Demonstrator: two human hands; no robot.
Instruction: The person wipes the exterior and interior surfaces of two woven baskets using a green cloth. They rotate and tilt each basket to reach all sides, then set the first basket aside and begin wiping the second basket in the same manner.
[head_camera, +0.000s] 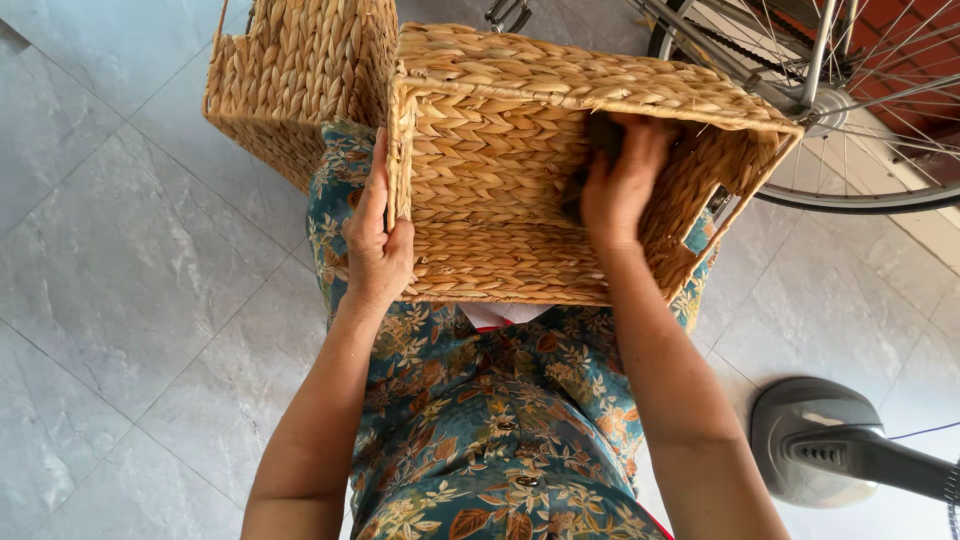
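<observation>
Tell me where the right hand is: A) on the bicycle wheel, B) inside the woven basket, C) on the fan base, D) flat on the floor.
B: the right hand reaches inside the basket around something dark, while the left hand has a grip on its edge.

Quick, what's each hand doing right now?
Left hand: closed on the woven basket edge.
Right hand: inside the basket, closed on a dark object.

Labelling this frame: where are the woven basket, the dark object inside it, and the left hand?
woven basket (500, 170), head view, inner wall.
dark object (603, 132), head view, top part above the fingers.
left hand (375, 250), head view, back of hand.
</observation>
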